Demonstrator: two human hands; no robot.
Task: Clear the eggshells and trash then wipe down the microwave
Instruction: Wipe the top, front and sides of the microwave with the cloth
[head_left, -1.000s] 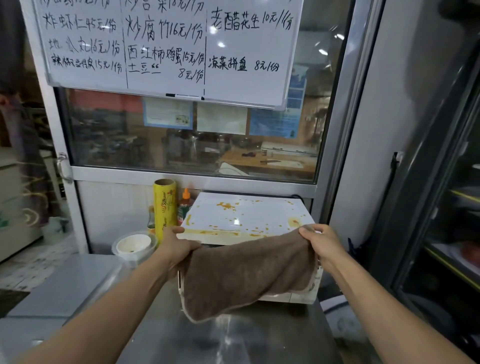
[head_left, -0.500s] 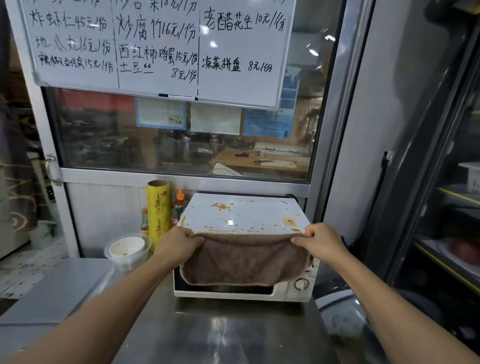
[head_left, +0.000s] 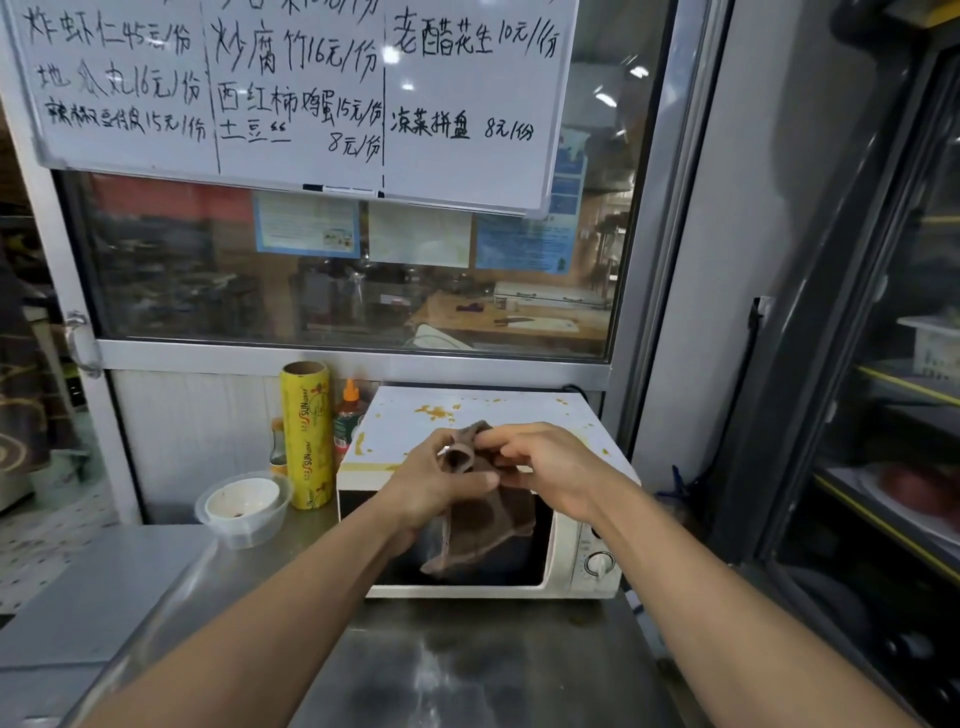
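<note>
Both bare forearms reach forward and meet in front of the microwave. Left hand curls its fingers round the bunched cloth; right hand pinches its top edge, thumb and fingertips touching the left.

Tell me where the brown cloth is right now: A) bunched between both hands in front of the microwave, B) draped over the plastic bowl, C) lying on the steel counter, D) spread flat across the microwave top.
A: the left hand and right hand both pinch the bunched brown cloth, which hangs in front of the microwave, whose top shows yellow stains.
</note>
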